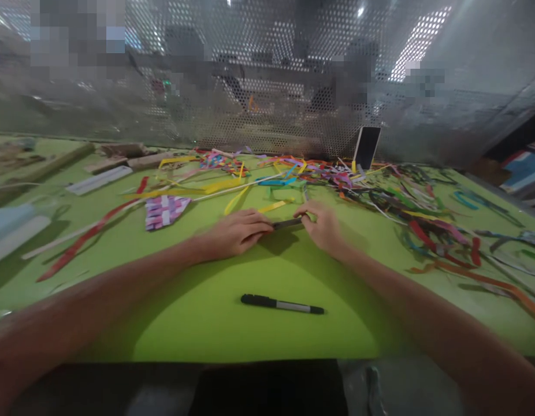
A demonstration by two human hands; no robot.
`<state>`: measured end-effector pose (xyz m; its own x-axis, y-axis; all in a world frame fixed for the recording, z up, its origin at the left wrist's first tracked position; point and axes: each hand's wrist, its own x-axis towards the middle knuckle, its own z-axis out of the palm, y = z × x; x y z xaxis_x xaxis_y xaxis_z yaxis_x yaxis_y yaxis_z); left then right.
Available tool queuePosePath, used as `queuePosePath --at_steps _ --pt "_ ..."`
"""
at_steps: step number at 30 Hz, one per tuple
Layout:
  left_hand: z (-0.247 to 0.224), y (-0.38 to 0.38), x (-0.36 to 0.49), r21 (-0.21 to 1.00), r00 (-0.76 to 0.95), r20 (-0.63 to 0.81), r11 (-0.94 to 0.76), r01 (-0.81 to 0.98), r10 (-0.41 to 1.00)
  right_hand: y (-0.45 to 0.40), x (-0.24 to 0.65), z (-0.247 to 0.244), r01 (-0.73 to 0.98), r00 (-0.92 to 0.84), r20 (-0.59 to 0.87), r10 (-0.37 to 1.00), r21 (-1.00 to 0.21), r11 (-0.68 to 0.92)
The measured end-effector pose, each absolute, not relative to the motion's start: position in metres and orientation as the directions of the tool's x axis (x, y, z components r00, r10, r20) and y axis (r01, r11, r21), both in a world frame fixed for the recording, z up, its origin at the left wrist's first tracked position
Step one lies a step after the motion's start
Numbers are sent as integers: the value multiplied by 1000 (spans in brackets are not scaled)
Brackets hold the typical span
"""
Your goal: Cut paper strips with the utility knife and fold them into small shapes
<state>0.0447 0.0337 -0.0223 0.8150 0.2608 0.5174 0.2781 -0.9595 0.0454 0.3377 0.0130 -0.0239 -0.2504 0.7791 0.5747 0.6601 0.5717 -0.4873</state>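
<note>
Above the green table (pixel 198 323), a short, dark, flat strip (pixel 288 223) stretches between my two hands. Its left end is pinched by the fingers of my left hand (pixel 238 232). The fingertips of my right hand (pixel 322 225), slightly blurred, close on the other end. What the strip is made of I cannot make out. A black marker pen (pixel 281 304) with a pale grey band lies on the table nearer to me. Left of my left hand lies a woven piece of purple and white strips (pixel 166 212), and a yellow strip (pixel 276 205) is just beyond my fingers.
Tangled coloured strips (pixel 319 170) spread along the back, and more strips (pixel 449 231) lie at the right. A phone (pixel 367 148) stands upright before the perforated metal panel (pixel 285 115). At the left are a long red strip (pixel 88 244), a white bar (pixel 98 180) and brown pieces (pixel 120 151).
</note>
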Motion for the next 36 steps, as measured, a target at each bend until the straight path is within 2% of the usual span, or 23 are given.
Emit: queuePosePath --at_steps 13,21,36 --pt "-28 37 44 98 794 524 -948 304 309 19 336 -29 647 -162 594 788 -539 539" --pt "-25 34 40 -8 854 414 -937 350 316 20 334 -27 645 -159 588 793 -546 535" --pt "-26 41 44 -61 882 392 -949 310 262 20 331 -26 639 -168 566 807 -561 527"
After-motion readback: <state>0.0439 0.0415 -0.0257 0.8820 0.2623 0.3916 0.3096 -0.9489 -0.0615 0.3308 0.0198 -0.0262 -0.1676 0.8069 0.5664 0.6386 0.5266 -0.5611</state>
